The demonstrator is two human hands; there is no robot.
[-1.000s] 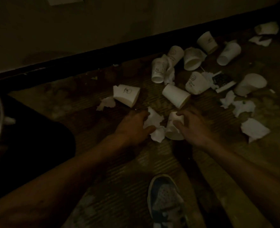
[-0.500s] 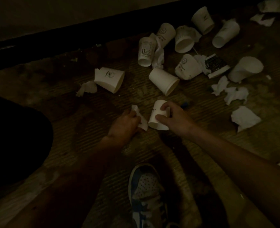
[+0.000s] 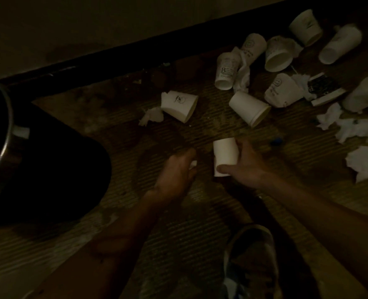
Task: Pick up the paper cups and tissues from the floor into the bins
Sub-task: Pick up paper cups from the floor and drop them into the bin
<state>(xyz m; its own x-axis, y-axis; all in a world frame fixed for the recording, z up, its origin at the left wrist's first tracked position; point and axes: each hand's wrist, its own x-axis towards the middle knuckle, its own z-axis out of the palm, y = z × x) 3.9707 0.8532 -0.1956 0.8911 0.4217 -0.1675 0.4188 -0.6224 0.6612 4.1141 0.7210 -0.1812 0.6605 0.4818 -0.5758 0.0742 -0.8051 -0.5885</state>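
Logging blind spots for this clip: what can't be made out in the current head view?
Tissue: head view, nearly all hidden inside the left hand; only a white scrap shows.
Held cup: right side hidden by the right hand.
Bin: cut off by the left edge; inside too dark.
Small blue thing: too small and dim to name.
Shoe: cut off by the bottom edge.

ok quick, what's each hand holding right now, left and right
Left hand: curled round a crumpled tissue, mostly hidden in the fist.
Right hand: gripping a white paper cup.
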